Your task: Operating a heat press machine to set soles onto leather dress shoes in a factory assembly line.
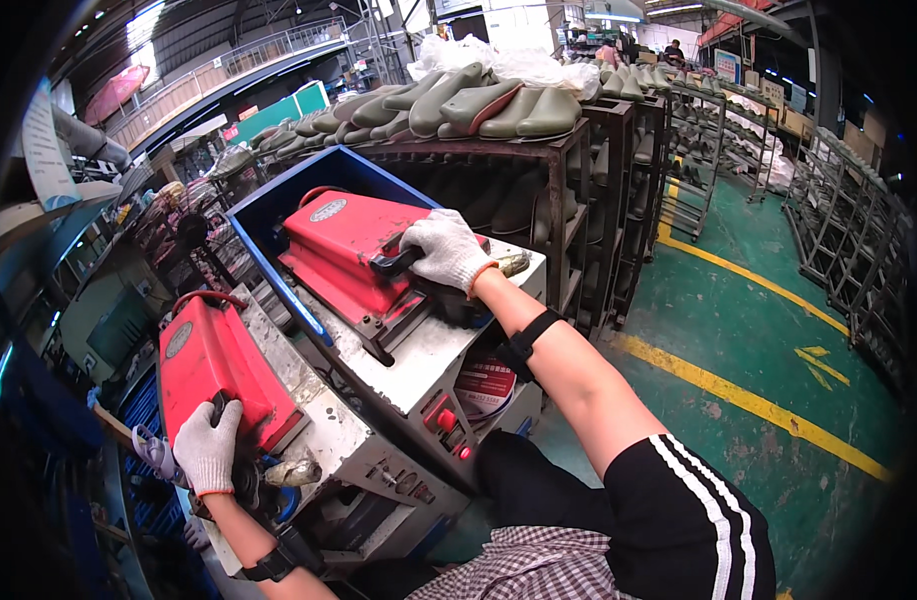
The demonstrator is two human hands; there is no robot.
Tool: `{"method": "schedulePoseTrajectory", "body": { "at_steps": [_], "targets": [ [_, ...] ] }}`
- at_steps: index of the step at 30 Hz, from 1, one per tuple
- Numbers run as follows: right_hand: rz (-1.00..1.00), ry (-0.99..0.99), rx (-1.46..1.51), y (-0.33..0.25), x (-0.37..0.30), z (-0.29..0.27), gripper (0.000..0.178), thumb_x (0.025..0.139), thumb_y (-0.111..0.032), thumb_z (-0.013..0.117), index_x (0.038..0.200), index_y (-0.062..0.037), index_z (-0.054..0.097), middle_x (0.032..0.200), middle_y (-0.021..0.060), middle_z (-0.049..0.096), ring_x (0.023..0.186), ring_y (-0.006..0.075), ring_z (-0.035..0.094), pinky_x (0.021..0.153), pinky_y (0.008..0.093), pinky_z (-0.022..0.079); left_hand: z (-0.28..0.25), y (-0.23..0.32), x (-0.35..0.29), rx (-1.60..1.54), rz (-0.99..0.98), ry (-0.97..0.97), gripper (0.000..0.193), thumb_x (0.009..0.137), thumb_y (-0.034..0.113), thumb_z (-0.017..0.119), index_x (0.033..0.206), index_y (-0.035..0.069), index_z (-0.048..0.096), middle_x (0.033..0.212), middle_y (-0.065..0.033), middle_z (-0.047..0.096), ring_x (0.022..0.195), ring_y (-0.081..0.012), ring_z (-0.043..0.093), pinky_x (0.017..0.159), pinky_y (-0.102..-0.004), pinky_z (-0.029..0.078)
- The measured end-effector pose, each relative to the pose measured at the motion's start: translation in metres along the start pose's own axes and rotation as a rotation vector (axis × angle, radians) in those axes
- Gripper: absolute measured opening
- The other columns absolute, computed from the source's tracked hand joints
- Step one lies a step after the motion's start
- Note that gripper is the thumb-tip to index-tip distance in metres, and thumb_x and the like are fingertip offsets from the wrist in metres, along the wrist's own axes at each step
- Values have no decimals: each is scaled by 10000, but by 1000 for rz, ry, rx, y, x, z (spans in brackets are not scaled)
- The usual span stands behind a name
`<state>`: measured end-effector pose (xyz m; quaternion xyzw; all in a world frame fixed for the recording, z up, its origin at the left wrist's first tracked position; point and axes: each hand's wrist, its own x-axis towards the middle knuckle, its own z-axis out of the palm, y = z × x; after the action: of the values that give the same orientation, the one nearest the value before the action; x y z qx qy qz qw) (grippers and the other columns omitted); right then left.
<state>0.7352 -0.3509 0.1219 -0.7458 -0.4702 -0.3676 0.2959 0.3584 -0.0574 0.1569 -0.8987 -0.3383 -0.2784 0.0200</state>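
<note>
At the far left, the left red cover (204, 365) sits on a pale machine body (341, 440), long and ridged, its glossy paint scuffed, with an oval metal plate near the far end and a red cable looped above it; the left hand (209, 447), in a white knit glove with an orange cuff, is at its near end, fingers curled together round a black left handle (220, 404), fingertips partly hidden.

Just right of it, a blue surround (349, 164) stands round the far part of the right red cover (344, 245); this one matches in shape and lies on a second pale body (416, 366), with its own oval plate, red cable, dark smudges and worn, grimy metal along the near edge; the right hand (447, 250), gloved alike, has its fingers clamped on the black right handle (394, 262) at the cover's right side.

Below that, a red button (446, 419) shows on the body's front; behind, olive-green shoes (479, 105) are heaped on a rack (559, 165); farther right, yellow lines (749, 400) cross a green floor (714, 330).
</note>
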Motion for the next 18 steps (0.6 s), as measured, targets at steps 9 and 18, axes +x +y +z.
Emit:
{"method": "schedulePoseTrajectory", "body": {
  "at_steps": [9,18],
  "targets": [
    [-136,86,10,2,5,6,214,641,-148,810,848,-149,752,813,80,723,795,327,693,762,437,541,-2,1,-4,-86,22,7,500,855,585,699,892,91,763,815,-211,712,815,-399,717,725,-477,535],
    [-95,39,36,-9,8,-5,186,665,-77,787,814,-139,695,822,58,709,800,316,649,758,436,510,-1,-4,-1,-13,34,52,583,824,694,663,846,120,767,795,-165,738,776,-362,742,708,-458,579]
  ]
}}
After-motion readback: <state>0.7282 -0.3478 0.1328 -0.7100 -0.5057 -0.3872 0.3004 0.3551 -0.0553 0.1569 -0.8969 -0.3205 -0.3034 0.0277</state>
